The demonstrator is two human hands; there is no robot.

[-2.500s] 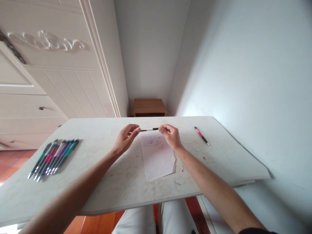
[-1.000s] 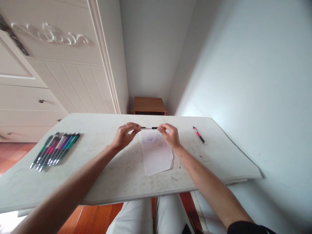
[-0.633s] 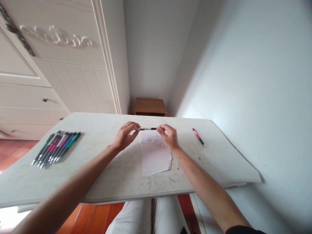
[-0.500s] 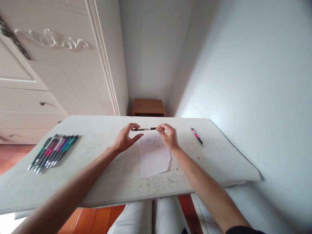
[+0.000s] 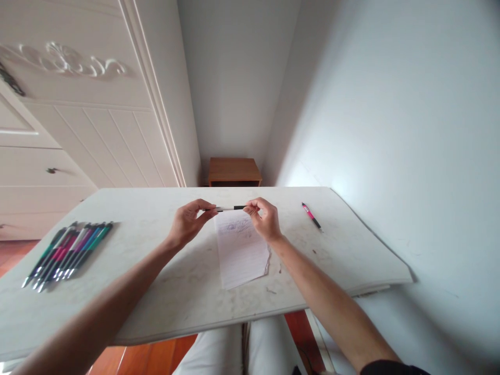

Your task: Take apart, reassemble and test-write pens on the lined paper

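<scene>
A white and black pen point(image 5: 227, 208) is held level between my two hands, above the far edge of a paper sheet. My left hand point(image 5: 190, 220) pinches its left end between thumb and fingers. At the black right end, my right hand point(image 5: 265, 216) grips with thumb and fingertips, covering the tip. Beneath lies the lined paper point(image 5: 244, 258), with blue scribbles near its top and a torn right edge.
Several pens point(image 5: 68, 252) in mixed colours lie side by side at the table's left. A pink and black pen point(image 5: 311, 216) rests on the right of the white table point(image 5: 156, 307). A wall point(image 5: 375, 135) borders the right side; a cabinet point(image 5: 94, 146) stands at left.
My left thumb and fingers have closed on the pen's left end, where they stood apart before. More of the white barrel shows now. The view has shifted slightly.
</scene>
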